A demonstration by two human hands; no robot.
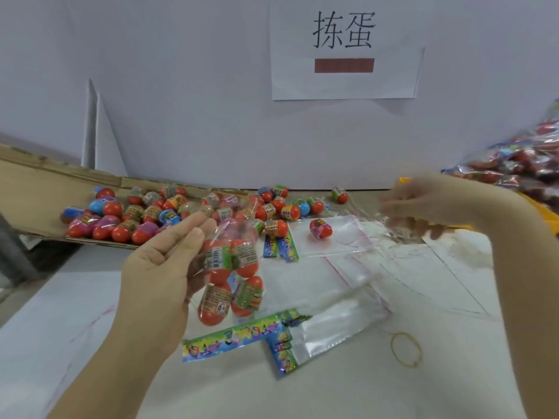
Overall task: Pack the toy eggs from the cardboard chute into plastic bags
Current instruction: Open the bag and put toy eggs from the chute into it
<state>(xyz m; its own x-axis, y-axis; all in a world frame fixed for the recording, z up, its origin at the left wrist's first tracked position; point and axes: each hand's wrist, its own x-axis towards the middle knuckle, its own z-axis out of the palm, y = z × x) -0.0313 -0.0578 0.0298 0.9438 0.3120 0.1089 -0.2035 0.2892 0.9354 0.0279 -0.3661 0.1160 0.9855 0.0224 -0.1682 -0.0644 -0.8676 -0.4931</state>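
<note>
One bag filled, in hand; plenty of eggs left to pack.

Filled bag (231,275) (four eggs showing) hangs over the table, pinched by the left hand (160,267). Right hand (414,207) is blurred at crinkled clear film; I cannot tell its grip. Loose toy eggs (136,217) crowd the cardboard chute (39,189); empty bags (320,291) wait; packed bags (526,167) are piled far right.

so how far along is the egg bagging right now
Done: filled bags piled far right. In hand: left hand holds a bag of eggs; right hand is blurred. Left: many loose eggs on the cardboard chute, empty bags waiting.
</note>
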